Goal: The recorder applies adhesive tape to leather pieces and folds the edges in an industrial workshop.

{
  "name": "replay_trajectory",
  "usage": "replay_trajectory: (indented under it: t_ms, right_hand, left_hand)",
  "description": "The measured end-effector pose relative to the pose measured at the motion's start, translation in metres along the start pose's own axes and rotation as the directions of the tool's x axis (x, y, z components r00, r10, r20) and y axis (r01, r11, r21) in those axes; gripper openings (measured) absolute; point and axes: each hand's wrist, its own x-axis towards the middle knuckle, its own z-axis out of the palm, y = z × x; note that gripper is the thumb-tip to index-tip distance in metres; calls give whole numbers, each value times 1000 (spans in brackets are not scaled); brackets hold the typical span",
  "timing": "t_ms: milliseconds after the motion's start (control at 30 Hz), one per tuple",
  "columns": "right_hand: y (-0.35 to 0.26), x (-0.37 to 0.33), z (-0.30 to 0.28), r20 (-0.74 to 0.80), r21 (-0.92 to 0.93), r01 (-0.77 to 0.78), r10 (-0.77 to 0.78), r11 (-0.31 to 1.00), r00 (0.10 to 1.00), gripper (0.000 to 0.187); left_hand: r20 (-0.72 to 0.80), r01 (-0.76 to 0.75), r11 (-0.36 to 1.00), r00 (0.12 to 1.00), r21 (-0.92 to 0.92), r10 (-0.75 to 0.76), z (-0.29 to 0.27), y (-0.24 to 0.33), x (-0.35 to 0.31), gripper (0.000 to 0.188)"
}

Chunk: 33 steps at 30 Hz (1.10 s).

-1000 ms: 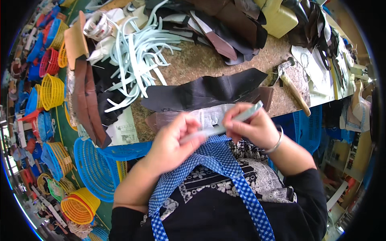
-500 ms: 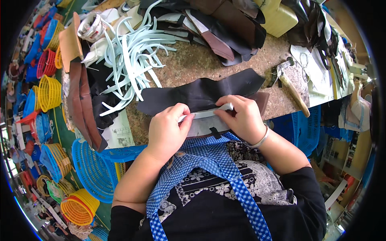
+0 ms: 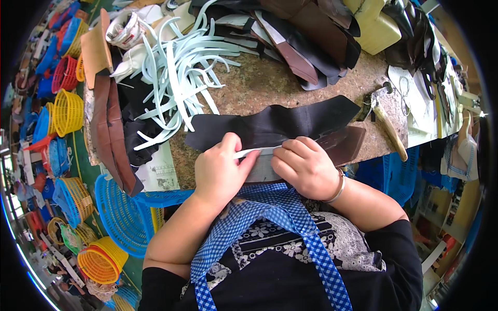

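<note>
Head view: we've got a thin pale strip (image 3: 258,151) pinched flat between left hand (image 3: 222,170) and right hand (image 3: 306,167) fingers, lying over smooth, curvy black leather (image 3: 275,123).

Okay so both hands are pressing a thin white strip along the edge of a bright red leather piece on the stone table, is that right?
Not quite. In the head view the left hand and right hand do press a thin white strip on the stone table, but the leather piece is black, not bright red.
</note>
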Motion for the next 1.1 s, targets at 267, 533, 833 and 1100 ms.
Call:
replay_trajectory:
  t_ms: [267, 533, 833, 1100]
  right_hand:
    - [0, 0, 1, 18, 30, -93, 92, 995, 996, 38]
    - [1, -11, -10, -127, -28, -550, 543, 835, 830, 52]
    - [16, -35, -24, 298, 669, -717, 812, 198, 502, 13]
    - [23, -61, -36, 342, 701, -712, 860, 35, 379, 12]
  left_hand:
    - [177, 370, 715, 926, -593, -333, -17, -32, -19, 11]
    - [107, 294, 951, 947, 98, -303, -37, -23, 7, 33]
    - [261, -704, 685, 708, 187, 656, 30, 29, -10, 45]
    - [319, -762, 521, 640, 385, 699, 31, 36, -9, 38]
